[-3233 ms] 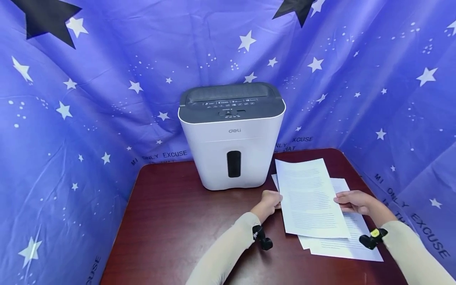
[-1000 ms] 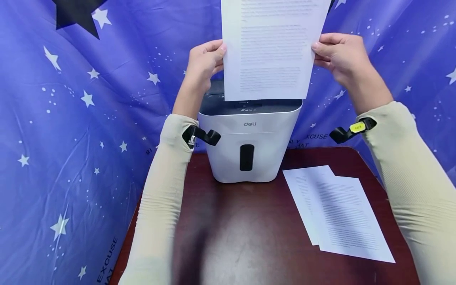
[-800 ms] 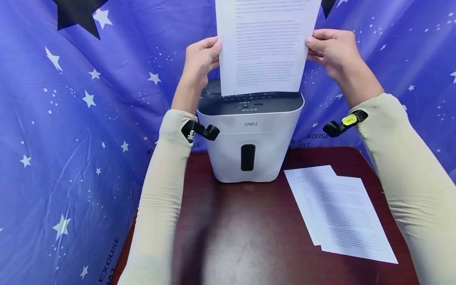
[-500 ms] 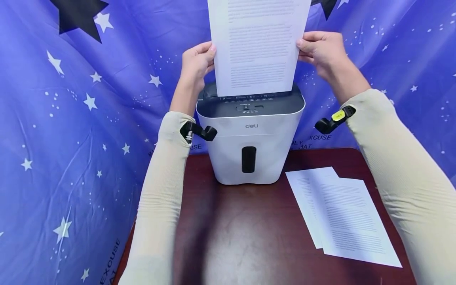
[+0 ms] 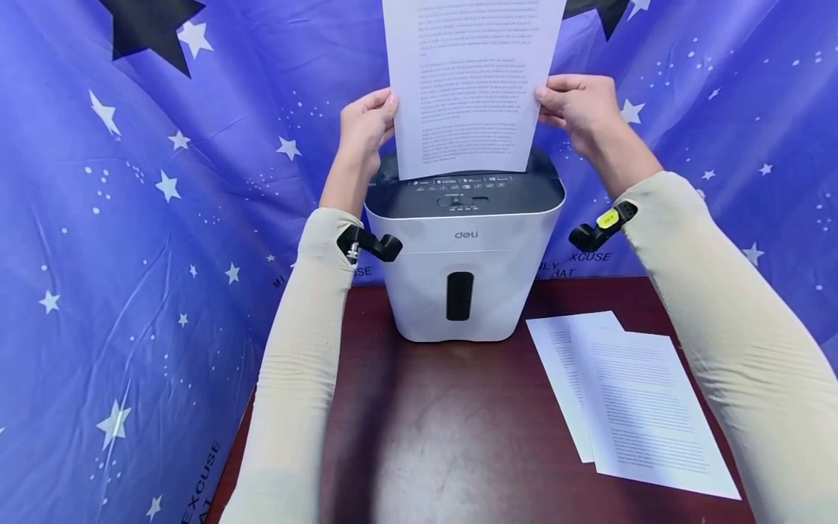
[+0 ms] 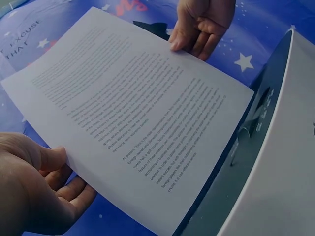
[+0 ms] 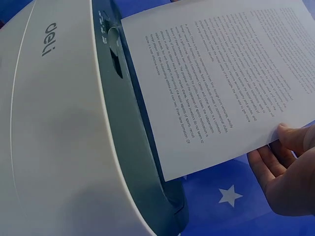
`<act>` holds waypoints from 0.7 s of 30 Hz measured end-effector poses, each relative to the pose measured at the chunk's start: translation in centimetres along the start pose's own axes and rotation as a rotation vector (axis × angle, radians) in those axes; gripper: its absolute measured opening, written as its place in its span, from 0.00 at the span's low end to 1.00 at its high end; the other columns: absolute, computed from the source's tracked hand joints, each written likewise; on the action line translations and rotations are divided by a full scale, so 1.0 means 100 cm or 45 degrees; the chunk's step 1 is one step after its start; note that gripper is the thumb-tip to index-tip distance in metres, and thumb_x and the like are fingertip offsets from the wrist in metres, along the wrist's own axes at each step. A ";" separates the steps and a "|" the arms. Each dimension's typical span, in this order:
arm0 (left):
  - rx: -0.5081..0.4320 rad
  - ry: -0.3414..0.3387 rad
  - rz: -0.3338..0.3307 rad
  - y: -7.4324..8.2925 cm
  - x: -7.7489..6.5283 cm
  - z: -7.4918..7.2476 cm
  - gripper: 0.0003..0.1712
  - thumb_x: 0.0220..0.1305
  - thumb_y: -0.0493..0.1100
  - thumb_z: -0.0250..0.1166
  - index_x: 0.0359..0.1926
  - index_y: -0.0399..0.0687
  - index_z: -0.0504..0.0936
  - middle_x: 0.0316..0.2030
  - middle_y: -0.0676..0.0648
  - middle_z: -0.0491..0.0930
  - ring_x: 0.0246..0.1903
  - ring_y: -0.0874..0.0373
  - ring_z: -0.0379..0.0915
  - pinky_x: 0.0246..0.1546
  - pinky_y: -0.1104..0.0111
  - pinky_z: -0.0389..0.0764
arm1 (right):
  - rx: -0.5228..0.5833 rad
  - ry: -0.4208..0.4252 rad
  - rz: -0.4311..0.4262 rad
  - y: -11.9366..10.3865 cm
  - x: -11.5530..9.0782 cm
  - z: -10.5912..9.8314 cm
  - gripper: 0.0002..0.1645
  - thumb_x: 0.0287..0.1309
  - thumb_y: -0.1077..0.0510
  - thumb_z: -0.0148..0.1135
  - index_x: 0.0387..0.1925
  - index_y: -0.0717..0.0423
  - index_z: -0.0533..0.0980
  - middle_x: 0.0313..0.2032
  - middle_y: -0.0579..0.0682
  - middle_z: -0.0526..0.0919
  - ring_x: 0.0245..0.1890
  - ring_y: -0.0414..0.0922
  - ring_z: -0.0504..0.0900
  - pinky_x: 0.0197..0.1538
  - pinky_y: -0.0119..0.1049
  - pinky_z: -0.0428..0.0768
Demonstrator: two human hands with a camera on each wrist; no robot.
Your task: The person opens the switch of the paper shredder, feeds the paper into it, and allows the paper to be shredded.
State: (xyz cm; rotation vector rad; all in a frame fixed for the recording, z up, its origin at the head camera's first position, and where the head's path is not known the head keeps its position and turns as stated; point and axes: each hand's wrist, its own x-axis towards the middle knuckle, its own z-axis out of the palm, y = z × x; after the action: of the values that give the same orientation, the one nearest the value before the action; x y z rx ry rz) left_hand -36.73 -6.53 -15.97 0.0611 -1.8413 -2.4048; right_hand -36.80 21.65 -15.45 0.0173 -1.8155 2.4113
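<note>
A printed sheet of paper [image 5: 471, 94] stands nearly upright over the dark top of a white paper shredder [image 5: 458, 262]. My left hand [image 5: 365, 124] pinches its left edge between thumb and fingers, and my right hand [image 5: 581, 109] pinches its right edge. In the left wrist view the sheet's lower edge lies close along the shredder's dark top [image 6: 246, 147]. The right wrist view shows the same edge beside the switch panel, with the right thumb [image 7: 293, 137] on the printed face. The sheet's upper end runs out of the head view.
Two more printed sheets [image 5: 655, 407] lie overlapping on the right of the dark red table [image 5: 452, 422]. Behind and around the table hangs a blue curtain [image 5: 131, 291] with stars. Each sleeve carries a black wrist camera [image 5: 373, 244].
Both hands have lifted the sheet from the pile on the right to over the shredder. In the last second the sheet has shifted left and the right hand has come closer to the left.
</note>
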 end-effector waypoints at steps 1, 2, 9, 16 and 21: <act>0.000 0.000 0.000 -0.001 0.001 0.000 0.14 0.63 0.38 0.60 0.50 0.46 0.82 0.45 0.47 0.83 0.44 0.59 0.80 0.49 0.71 0.78 | -0.009 0.002 -0.001 0.000 0.000 0.000 0.09 0.47 0.70 0.67 0.34 0.63 0.83 0.29 0.50 0.85 0.31 0.44 0.82 0.32 0.31 0.82; 0.001 0.001 0.002 -0.002 0.001 0.000 0.14 0.63 0.38 0.60 0.50 0.45 0.82 0.45 0.47 0.83 0.44 0.59 0.80 0.49 0.71 0.78 | -0.015 0.004 0.000 0.000 0.000 0.000 0.10 0.47 0.70 0.68 0.35 0.63 0.83 0.30 0.50 0.85 0.32 0.44 0.82 0.33 0.31 0.82; -0.015 -0.004 0.017 -0.009 0.005 0.003 0.15 0.63 0.38 0.60 0.51 0.44 0.81 0.46 0.46 0.83 0.45 0.59 0.79 0.49 0.72 0.78 | -0.012 0.011 0.009 0.002 0.001 -0.005 0.11 0.46 0.70 0.68 0.36 0.62 0.84 0.30 0.50 0.85 0.31 0.44 0.83 0.33 0.31 0.82; -0.041 0.001 0.025 -0.014 0.009 0.002 0.16 0.63 0.39 0.61 0.52 0.46 0.81 0.46 0.47 0.83 0.45 0.59 0.79 0.50 0.71 0.77 | 0.012 0.012 -0.003 0.007 0.004 -0.004 0.11 0.45 0.72 0.68 0.35 0.62 0.84 0.29 0.50 0.85 0.29 0.44 0.83 0.33 0.32 0.82; -0.033 0.006 0.023 -0.013 0.010 0.003 0.15 0.63 0.39 0.60 0.51 0.47 0.81 0.45 0.48 0.82 0.44 0.59 0.79 0.50 0.71 0.77 | -0.030 0.045 -0.001 0.008 0.006 -0.002 0.14 0.47 0.70 0.68 0.38 0.60 0.84 0.31 0.49 0.84 0.32 0.44 0.82 0.34 0.31 0.82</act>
State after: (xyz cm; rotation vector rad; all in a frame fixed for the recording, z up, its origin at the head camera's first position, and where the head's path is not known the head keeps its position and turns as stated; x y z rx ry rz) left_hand -37.86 -6.06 -17.15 0.0479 -1.8000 -2.4142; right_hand -37.49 21.71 -16.17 -0.0266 -1.8283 2.3736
